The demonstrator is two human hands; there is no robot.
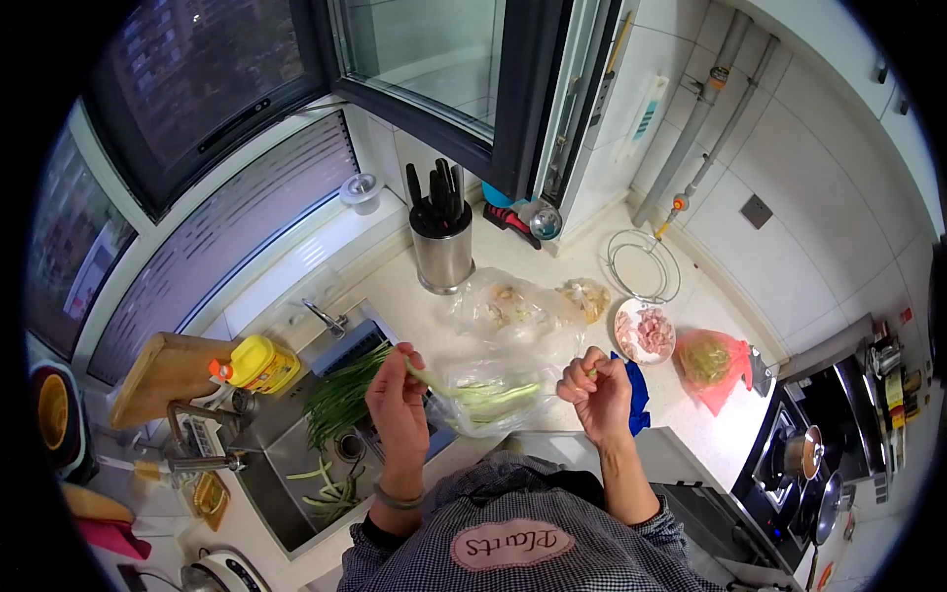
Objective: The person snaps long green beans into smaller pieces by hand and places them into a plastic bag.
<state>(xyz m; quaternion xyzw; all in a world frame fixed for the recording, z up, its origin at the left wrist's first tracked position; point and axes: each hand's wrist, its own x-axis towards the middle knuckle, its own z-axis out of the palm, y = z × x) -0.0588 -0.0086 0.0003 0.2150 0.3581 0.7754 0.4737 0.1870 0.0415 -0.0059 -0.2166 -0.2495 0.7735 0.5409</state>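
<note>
One green bean (425, 376), diagonal, tip rightward

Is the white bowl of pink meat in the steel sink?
No, the bowl rests on the pale counter beside the pink plastic bag.

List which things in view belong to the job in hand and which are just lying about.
Likely in the job:
- green pod in the left hand
- bagged pods
- pale green pieces in the sink

Apparently just lying about:
- knife holder
- yellow bottle
- meat
- pink bag
</note>
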